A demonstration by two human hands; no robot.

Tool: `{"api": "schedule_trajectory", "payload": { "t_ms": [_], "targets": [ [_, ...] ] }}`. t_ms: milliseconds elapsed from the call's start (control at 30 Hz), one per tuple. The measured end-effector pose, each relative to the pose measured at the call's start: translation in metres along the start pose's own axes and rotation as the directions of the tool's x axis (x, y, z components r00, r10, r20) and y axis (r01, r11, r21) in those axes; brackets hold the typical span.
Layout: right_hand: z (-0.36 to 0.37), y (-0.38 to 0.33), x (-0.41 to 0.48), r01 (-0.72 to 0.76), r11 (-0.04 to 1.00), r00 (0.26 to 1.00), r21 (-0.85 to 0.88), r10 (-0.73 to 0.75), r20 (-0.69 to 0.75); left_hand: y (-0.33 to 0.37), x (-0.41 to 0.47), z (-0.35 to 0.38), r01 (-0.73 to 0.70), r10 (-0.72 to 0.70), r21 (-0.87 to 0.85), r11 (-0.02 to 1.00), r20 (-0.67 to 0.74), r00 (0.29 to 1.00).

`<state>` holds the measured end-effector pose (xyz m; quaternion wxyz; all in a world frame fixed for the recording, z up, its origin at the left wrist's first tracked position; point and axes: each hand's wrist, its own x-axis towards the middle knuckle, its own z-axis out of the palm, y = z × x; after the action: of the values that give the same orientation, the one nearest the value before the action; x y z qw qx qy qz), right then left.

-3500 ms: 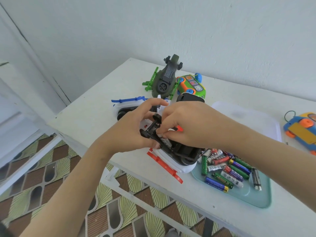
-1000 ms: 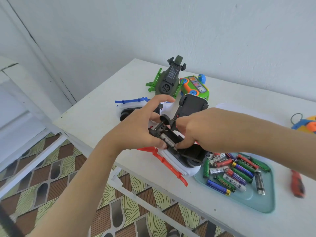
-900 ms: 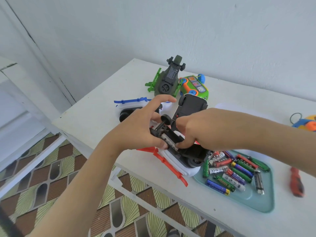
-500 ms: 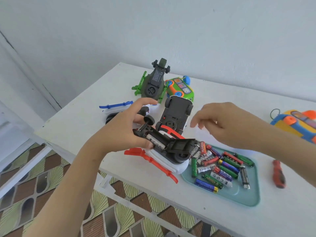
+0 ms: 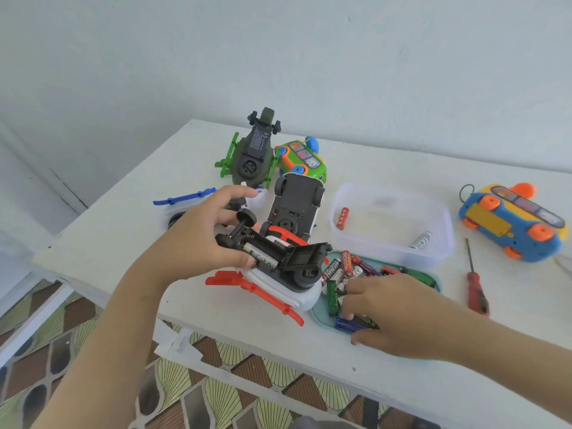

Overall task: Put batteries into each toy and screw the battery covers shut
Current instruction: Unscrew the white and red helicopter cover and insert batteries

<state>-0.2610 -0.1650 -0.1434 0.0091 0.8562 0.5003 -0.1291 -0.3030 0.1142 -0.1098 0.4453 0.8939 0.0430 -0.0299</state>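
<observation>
The left hand [image 5: 198, 243] reaches in from the lower left with its wrist bent and grips an upturned white toy helicopter [image 5: 297, 292]. Its fingers [image 5: 235, 191] curl over the far side near a small black wheel, and the thumb presses the near edge of the black underside. The helicopter sits near the front edge of the white surface [image 5: 93, 236], tilted, with its red skids toward the person. Its battery cover [image 5: 305, 257] stands open, and one battery [image 5: 260, 255] lies in the exposed compartment. The right hand [image 5: 390, 314] comes in from the lower right, palm down over the teal tray [image 5: 433, 278]. Its fingers [image 5: 356, 287] are bent down into the loose batteries [image 5: 343, 267]; whether they have closed on one cannot be told. Behind the tray a clear plastic tub [image 5: 390, 193] holds a red battery [image 5: 342, 218] and a silver battery [image 5: 421, 240]. A red-handled screwdriver [image 5: 476, 292] lies to the right of the tray, and a blue and orange toy car [image 5: 510, 224] is beyond it. Farther back lie an upturned grey toy car [image 5: 297, 202], a green toy helicopter [image 5: 255, 153] and a green and orange toy [image 5: 301, 156].
</observation>
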Motion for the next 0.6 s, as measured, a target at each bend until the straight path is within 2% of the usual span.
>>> {"api": "schedule_trajectory", "payload": {
  "t_ms": [100,300,433,600],
  "targets": [
    [0.002,-0.002,0.001,-0.014,1.000,1.000,0.009,0.014,0.018,-0.001,0.000,0.000,0.005,-0.005,0.006,1.000,0.001,1.000],
    [-0.012,0.009,0.003,-0.007,0.980,1.000,0.199,0.012,-0.020,0.000,-0.002,0.000,0.014,-0.013,0.013,1.000,-0.009,1.000],
    [-0.036,0.023,0.011,-0.076,0.915,0.996,0.396,0.085,-0.005,0.000,-0.003,0.000,0.015,-0.015,0.023,1.000,-0.007,1.000],
    [-0.068,0.028,0.030,-0.046,0.901,0.973,0.432,0.138,-0.183,0.000,-0.003,0.000,0.023,-0.023,0.038,0.999,0.007,1.000]
  ]
}}
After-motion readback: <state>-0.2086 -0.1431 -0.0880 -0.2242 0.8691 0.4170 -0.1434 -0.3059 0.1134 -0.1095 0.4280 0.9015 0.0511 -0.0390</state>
